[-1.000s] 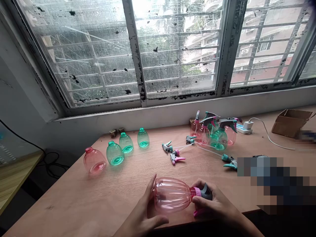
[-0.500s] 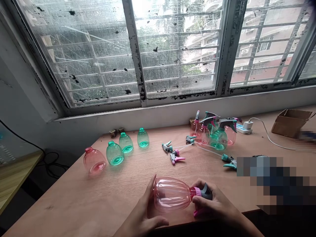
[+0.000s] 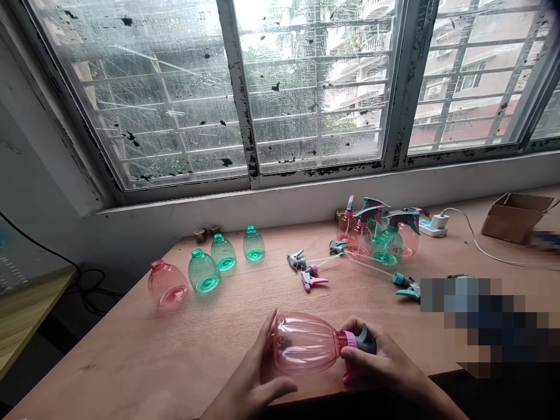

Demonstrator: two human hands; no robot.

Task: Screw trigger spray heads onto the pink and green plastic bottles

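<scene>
A clear pink spray bottle (image 3: 304, 343) lies on its side in the air near the table's front edge, base to the left. My right hand (image 3: 378, 357) is closed round its spray head (image 3: 366, 340), which is dark grey with a pink collar on the bottle's neck. A pink trigger shows below the fingers. Beside the base is my left hand (image 3: 262, 364), thumb and fingers spread apart; whether it touches the plastic I cannot tell. Loose spray heads (image 3: 308, 277) with pink or teal triggers lie beyond the bottle.
Green bottles (image 3: 204, 272) and a pink bottle (image 3: 168, 284) without heads stand at the left. Several bottles with heads (image 3: 388, 245) cluster at the back right, near a power strip (image 3: 432, 227) and a cardboard box (image 3: 516, 217). A blurred patch covers the right side.
The bottle has turned slightly about its long axis, its highlights and dark spot shifting. My left thumb has moved a little; my right hand stays in place.
</scene>
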